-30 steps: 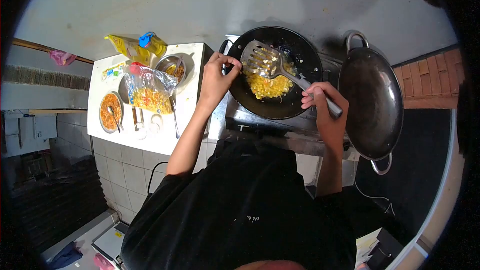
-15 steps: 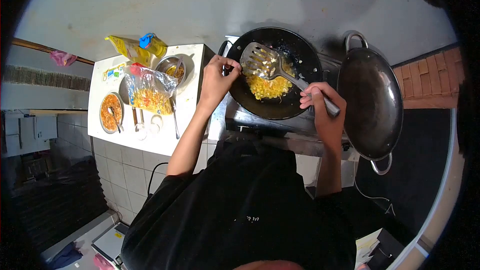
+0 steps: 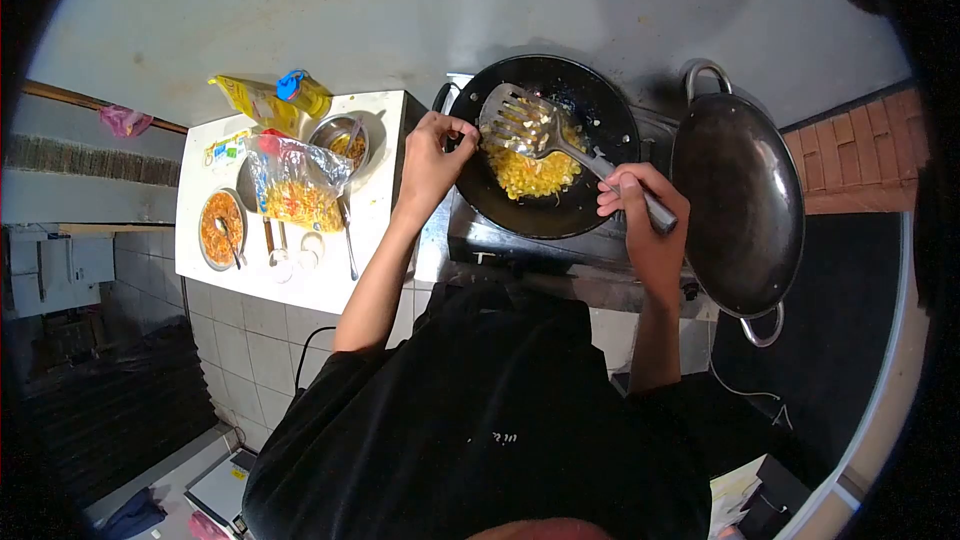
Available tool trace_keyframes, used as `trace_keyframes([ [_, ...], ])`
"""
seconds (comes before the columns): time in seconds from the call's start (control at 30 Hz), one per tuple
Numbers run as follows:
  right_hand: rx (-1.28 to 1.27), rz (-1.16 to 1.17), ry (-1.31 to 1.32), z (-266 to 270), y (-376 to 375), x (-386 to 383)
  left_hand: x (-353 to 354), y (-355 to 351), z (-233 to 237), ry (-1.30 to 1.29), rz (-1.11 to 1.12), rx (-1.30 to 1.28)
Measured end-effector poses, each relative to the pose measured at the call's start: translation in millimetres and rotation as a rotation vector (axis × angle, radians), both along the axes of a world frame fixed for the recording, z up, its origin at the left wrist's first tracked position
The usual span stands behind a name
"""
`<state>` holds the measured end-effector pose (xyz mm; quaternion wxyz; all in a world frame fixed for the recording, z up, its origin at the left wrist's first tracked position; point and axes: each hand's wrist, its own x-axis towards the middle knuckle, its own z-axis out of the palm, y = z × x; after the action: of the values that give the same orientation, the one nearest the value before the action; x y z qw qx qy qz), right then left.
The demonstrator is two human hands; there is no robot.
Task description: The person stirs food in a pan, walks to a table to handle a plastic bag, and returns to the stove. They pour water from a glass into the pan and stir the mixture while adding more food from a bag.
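Over the black pan (image 3: 600, 190), the slotted spatula (image 3: 522, 123) slants down from the right hand (image 3: 652, 215), whose fingers are wrapped round its grey handle. Its wide metal head sits beyond those fingers, near the pan's left side, with yellow bits in and around the slots. The left hand (image 3: 437, 153) is at the pan's left rim, fingers in a narrow pinch just beside the spatula head — can't tell if the tips quite meet, or grip or touch anything.

Under and below the spatula head there's chopped yellow food (image 3: 533, 177), lumpy and a bit glossy, in a loose heap on the dark, smooth pan. The big oval wok (image 3: 738, 205) on the right is bare metal, dull and scuffed inside, with looped handles.

On the white tabletop (image 3: 213, 275) at left: a crinkly clear bag (image 3: 300, 202) of yellow-orange shreds, a round metal bowl (image 3: 341, 140), and a shallow round dish (image 3: 221, 229) of orange food with a spoon (image 3: 228, 240) in it. Behind them, a shiny yellow pouch (image 3: 254, 100) and a blue-capped bottle (image 3: 306, 93) — both tilted-looking from up here.
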<state>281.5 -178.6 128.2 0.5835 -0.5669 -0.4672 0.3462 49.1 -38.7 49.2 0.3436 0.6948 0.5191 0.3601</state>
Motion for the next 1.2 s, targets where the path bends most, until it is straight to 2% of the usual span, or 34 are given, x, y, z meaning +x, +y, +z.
trace_keyframes([
  [0.5, -0.008, -0.004, -0.016, 2, -2, -5, 5, 4, -13, -0.062, 0.015, -0.024],
  [0.67, -0.027, -0.001, -0.027, 6, -2, -6, 12, 0, 2, 0.044, 0.054, -0.039],
  [0.9, -0.008, 0.013, -0.059, 4, -2, -6, 6, 5, -6, 0.055, 0.038, 0.033],
  [1.0, -0.011, -0.009, -0.047, 4, -2, -4, -1, 4, -5, 0.014, 0.008, 0.017],
  [1.07, -0.013, -0.028, -0.043, 3, -3, -1, -8, 5, -8, -0.089, -0.012, -0.092],
  [1.2, -0.001, -0.074, -0.057, -4, -5, 2, -28, -11, 7, -0.096, 0.021, -0.035],
])
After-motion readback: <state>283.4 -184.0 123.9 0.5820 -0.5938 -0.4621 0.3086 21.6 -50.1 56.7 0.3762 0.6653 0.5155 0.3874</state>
